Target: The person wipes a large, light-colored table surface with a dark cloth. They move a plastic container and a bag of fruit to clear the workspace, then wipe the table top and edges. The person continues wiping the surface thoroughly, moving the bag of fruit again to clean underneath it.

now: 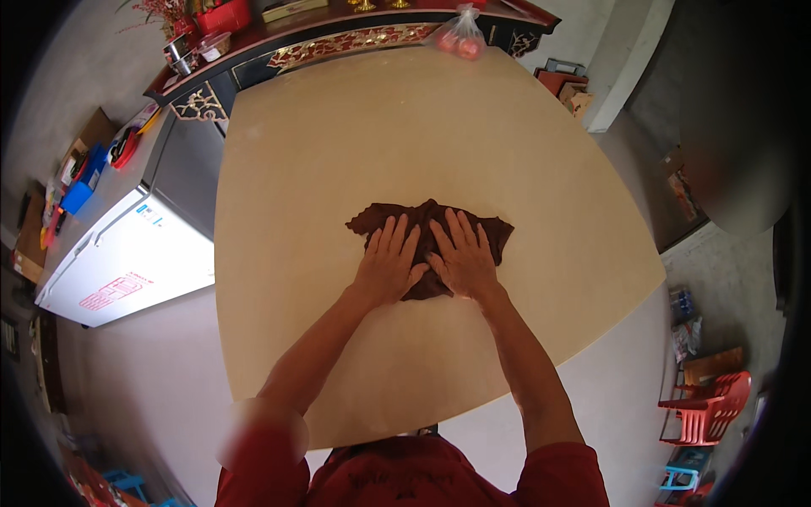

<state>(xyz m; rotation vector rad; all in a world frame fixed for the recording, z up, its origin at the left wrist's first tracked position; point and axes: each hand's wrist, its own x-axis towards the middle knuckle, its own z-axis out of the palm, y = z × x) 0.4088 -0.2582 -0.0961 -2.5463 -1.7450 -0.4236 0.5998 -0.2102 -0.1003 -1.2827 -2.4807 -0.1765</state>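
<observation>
A dark brown cloth (424, 220) lies rumpled on the pale tan tabletop (405, 144), a little nearer to me than its middle. Flat on the left part of the cloth rests my left hand (389, 264), fingers stretched forward. My right hand (465, 260) presses on its right part in the same way, fingers slightly spread. The two thumbs come close together between the hands. Cloth edges stick out past the fingers at left, right and front; what lies under the palms is hidden.
A dark carved altar table (355, 46) runs along the far edge, with a clear bag of red fruit (460, 35) at its right. A white chest freezer (135, 245) holding boxes stands left. Red plastic chairs (708, 410) are at lower right.
</observation>
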